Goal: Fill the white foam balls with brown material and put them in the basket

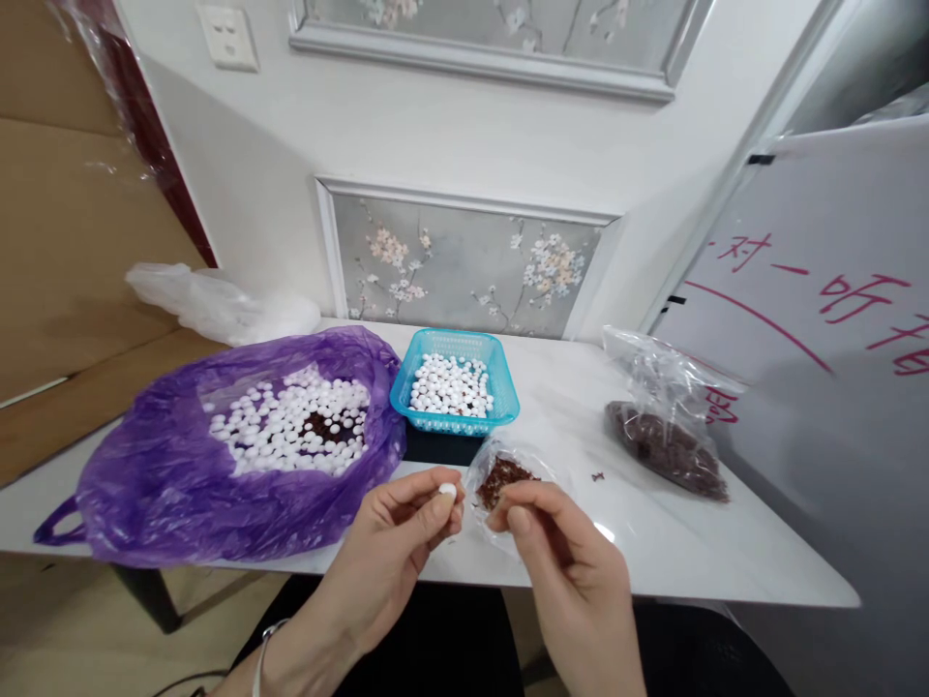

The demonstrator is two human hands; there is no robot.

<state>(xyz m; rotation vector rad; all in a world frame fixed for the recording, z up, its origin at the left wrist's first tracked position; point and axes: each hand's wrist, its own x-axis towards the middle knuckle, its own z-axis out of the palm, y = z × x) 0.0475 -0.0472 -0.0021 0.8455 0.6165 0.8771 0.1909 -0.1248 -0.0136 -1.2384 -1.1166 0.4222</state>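
Note:
Between thumb and fingers, my left hand pinches a small white ball above the table's front edge. My right hand is closed in a pinch over the near side of a clear plastic bag; whatever its fingertips hold is too small to make out. Small reddish-brown pieces lie in that bag. Behind the hands, a blue plastic basket contains many white balls. To the left, an opened purple plastic bag holds more white balls, with some brown pieces among them.
A clear bag of brown material lies on the right of the white table. A few loose brown pieces are nearby. A whiteboard stands at the right, cardboard at the left, and the wall behind.

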